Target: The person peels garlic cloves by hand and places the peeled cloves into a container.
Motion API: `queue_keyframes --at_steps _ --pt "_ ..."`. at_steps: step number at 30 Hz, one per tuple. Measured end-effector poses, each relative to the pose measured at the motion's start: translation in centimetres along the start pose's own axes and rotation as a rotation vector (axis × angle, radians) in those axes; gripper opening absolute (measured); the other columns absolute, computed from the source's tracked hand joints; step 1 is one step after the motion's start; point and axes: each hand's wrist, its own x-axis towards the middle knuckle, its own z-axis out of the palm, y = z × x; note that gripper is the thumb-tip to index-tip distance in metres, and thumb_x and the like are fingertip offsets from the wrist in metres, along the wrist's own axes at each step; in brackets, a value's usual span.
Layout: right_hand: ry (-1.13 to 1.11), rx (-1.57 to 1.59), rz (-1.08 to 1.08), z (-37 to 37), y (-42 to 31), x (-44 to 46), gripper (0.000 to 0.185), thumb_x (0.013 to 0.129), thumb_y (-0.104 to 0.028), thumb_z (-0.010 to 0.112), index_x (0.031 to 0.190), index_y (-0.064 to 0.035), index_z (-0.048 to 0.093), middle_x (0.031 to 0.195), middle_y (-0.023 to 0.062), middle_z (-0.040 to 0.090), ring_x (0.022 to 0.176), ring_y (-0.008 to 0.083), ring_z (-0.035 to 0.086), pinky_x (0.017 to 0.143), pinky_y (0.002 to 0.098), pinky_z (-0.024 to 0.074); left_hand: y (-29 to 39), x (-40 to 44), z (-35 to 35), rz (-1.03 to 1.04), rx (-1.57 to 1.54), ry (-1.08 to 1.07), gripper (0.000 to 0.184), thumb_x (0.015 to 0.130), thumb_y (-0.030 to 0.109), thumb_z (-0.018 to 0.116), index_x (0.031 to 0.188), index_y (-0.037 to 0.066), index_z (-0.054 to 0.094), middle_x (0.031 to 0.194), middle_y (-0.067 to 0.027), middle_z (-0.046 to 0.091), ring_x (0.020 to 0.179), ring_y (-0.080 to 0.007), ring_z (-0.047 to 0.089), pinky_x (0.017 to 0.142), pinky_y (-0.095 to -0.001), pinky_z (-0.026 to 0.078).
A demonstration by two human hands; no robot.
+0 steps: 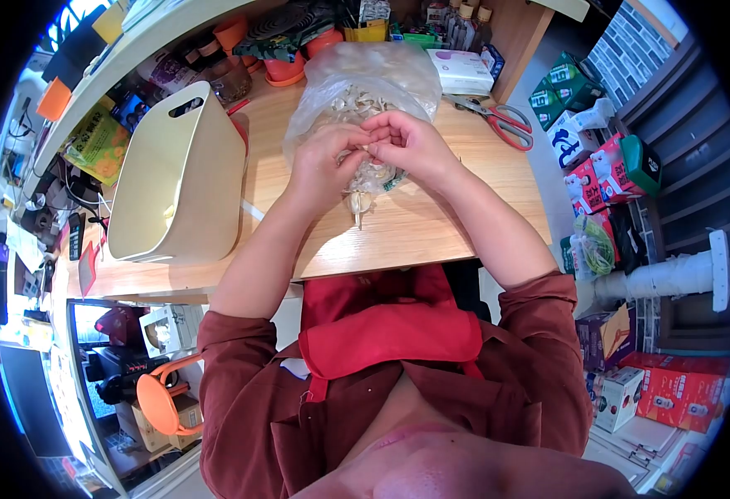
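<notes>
My left hand (328,158) and my right hand (411,148) meet fingertip to fingertip over a clear plastic bag (398,71). Both are closed in a pinch around a small pale piece that looks like a garlic clove (367,150), mostly hidden by the fingers. Papery garlic skins (352,101) lie in the bag just beyond my hands. Closer to the table edge, below my fingers, rests part of a garlic bulb (359,204) with its stalk. A tall cream bin (165,179) stands left of my left arm, with a small pale piece (170,212) inside.
Red-and-grey scissors (502,125) lie on the wooden table (431,229) to the right, by a white box (461,73). Orange pots (284,68) and small bottles (469,29) line the back under a shelf. Boxes (606,175) are stacked on the floor at right.
</notes>
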Motion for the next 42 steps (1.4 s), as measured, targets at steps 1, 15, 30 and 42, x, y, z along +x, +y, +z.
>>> queue_keyframes --at_steps 1,15,30,42 --pt "-0.001 0.003 0.001 0.0 0.0 0.0 0.028 0.081 -0.003 0.057 0.108 0.0006 0.051 0.094 0.0063 0.057 0.085 0.0105 0.056 0.075 0.0232 0.0469 0.0 0.0 0.0 -0.004 -0.004 -0.003 0.023 0.065 -0.008 0.065 0.086 0.001 0.062 0.092 -0.0108 0.063 0.086 -0.0216 0.06 0.072 -0.0287 0.052" --pt "-0.001 0.016 0.024 0.1 -0.4 -0.1 0.031 0.077 0.003 0.053 0.108 0.0021 0.051 0.095 0.0077 0.057 0.084 0.0112 0.056 0.074 0.0242 0.0475 0.2 0.1 -0.1 0.02 0.012 -0.003 0.024 0.063 -0.007 0.066 0.084 0.002 0.062 0.091 -0.0097 0.064 0.085 -0.023 0.06 0.072 -0.0301 0.049" --pt "0.049 0.077 0.081 0.1 -0.3 0.0 0.033 0.07 0.008 0.053 0.102 0.0019 0.054 0.081 0.0038 0.055 0.069 0.0093 0.053 0.062 0.0215 0.0458 0.8 0.1 -0.1 0.028 0.003 -0.026 0.022 0.065 -0.005 0.067 0.084 0.003 0.062 0.09 -0.0094 0.063 0.085 -0.0241 0.06 0.073 -0.0318 0.048" --pt "0.106 -0.017 0.093 0.3 -0.5 -0.2 0.026 0.07 0.006 0.054 0.095 0.0005 0.057 0.072 0.0005 0.054 0.061 0.0073 0.051 0.055 0.0205 0.0428 0.9 0.7 -0.5 0.107 0.079 0.073 0.021 0.067 -0.003 0.064 0.085 0.005 0.058 0.086 -0.0073 0.06 0.087 -0.0233 0.053 0.075 -0.0316 0.042"
